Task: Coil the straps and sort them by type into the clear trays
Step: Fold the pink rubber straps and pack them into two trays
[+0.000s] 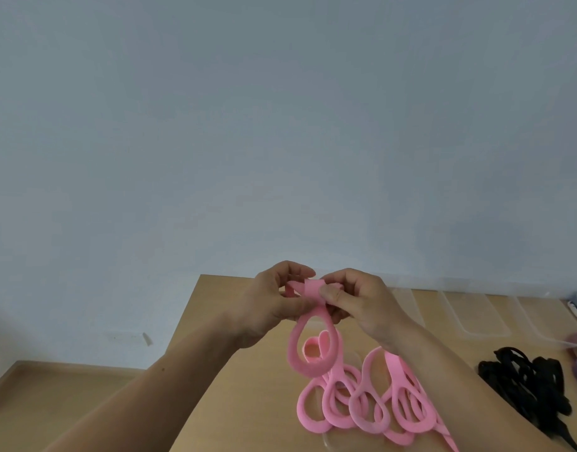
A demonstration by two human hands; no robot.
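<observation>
Both the left hand (274, 305) and the right hand (358, 301) pinch the pink strap (316, 363) at lower center, its loops hanging over the table (235, 402).

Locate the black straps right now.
Head view, lower right: the black straps lie heaped on the wooden table, right of the pink strap, nearer the camera than the clear trays.

A plain pale blue-grey wall (280, 125) fills most of the view in soft, even light. Below it stands a light wooden table (248, 402), with wood-toned floor (52, 406) at lower left.
</observation>
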